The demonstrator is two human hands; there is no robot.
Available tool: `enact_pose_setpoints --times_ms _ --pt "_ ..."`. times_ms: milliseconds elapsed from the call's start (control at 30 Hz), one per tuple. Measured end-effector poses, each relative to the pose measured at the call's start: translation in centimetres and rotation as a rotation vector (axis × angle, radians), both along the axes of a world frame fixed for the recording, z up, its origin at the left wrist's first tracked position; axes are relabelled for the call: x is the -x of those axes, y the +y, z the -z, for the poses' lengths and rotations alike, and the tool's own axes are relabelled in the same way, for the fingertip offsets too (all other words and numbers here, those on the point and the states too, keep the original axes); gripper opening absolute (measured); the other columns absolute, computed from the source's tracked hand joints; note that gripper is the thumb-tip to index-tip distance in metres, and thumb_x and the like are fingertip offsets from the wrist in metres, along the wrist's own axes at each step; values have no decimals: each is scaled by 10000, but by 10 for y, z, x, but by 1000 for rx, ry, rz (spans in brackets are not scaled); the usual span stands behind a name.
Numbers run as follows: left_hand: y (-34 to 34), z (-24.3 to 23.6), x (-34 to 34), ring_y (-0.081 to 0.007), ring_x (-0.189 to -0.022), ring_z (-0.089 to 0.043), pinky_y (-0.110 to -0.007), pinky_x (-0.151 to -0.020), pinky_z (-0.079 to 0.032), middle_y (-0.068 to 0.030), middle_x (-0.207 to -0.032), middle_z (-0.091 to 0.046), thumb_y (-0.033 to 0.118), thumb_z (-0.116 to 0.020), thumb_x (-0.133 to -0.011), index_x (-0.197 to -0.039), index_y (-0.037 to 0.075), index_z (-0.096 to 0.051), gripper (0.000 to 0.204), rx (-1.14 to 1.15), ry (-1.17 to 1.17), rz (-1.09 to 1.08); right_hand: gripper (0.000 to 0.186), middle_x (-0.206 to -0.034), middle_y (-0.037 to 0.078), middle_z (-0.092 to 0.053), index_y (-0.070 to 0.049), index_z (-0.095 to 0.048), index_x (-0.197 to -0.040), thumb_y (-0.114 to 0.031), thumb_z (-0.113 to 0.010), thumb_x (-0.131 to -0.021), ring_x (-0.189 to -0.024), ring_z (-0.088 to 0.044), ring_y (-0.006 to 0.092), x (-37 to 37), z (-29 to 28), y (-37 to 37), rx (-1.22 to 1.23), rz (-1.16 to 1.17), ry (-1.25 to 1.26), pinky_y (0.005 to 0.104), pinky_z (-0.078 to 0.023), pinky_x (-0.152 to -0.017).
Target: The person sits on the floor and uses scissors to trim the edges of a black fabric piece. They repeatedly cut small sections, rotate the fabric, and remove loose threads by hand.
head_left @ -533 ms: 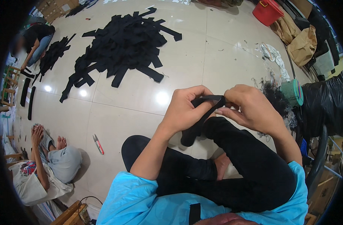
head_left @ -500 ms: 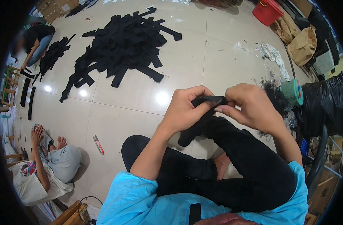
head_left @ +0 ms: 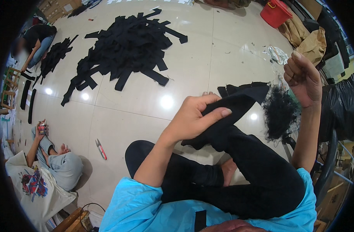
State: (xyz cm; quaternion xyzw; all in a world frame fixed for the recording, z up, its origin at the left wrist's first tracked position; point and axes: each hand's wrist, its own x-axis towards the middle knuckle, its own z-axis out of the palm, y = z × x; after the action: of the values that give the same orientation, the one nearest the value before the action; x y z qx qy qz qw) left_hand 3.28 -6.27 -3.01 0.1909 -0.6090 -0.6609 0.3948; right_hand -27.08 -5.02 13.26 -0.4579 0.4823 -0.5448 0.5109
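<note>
My left hand [head_left: 196,118] is closed round a black fabric strip [head_left: 237,106] above my bent knee, with the thumb lying on top. The strip's pointed end reaches to the right, and other dark folds of cloth hang under and behind the hand. My right hand [head_left: 303,81] is raised well away from the cloth, near the brown paper bag. Its fingers are curled in with the thumb against them; whether a thread is pinched there is too small to see. Beneath and left of it lies a tangled heap of black threads [head_left: 279,114].
A large pile of black strips [head_left: 124,46] lies on the tiled floor. Red-handled thread snips [head_left: 101,150] lie left of my knee. A seated person [head_left: 41,174] is at the left, another person [head_left: 37,38] bends beyond. A red bucket [head_left: 275,14] and paper bag [head_left: 312,44] stand far right.
My right hand has left the cloth and swung up to the right. In my left hand the strip now lies spread out wider. The seated person at left has raised a small can-like object.
</note>
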Motion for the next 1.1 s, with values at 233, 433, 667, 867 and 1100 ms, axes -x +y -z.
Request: enact_pose_setpoints --times_ms 233,433,667,867,1100 --pt "-18 -14 -28 -35 -740 -604 -209 -666 -497 20 -857 -710 217 -734 -1011 -1136 -43 -745 288 -246 -89 202 306 -686 -97 -280 -166 -448 -794 -180 -621 -1046 -586 -248 46 66 -11 -19 4 5 -70 253 -230 -523" --pt "-17 -20 -22 -33 -734 -595 -207 -664 -500 21 -868 -706 245 -747 -1003 -1146 -44 -742 323 -339 -140 221 288 -675 -95 -276 -160 -490 -800 -163 -626 -1054 -578 -239 51 145 -16 -42 -2 56 -87 245 -225 -510" --pt "-19 -4 -25 -65 -700 -651 -217 -634 -523 -20 -842 -736 251 -752 -984 -1117 -35 -740 315 -281 -207 233 187 -822 -28 -451 -66 -569 -1024 -230 -561 -1114 -682 -414 44 128 16 -49 80 288 -77 214 -402 -628" --pt "-23 2 -19 -93 -854 -677 -255 -793 -556 -55 -1001 -749 180 -730 -980 -1209 -44 -703 322 -311 -174 241 320 -1175 95 -645 -16 -570 -1272 -297 -506 -1134 -960 -675 152 35 -10 -23 73 -41 -265 263 -584 -931" --pt "-29 0 -35 -147 -918 -701 -295 -886 -563 -74 -1039 -749 195 -810 -900 -1227 -45 -693 423 -376 -26 24 325 -787 43 -666 -4 -674 -893 -312 -744 -973 -737 -660 149 -35 7 8 165 -154 1368 319 -486 -656"
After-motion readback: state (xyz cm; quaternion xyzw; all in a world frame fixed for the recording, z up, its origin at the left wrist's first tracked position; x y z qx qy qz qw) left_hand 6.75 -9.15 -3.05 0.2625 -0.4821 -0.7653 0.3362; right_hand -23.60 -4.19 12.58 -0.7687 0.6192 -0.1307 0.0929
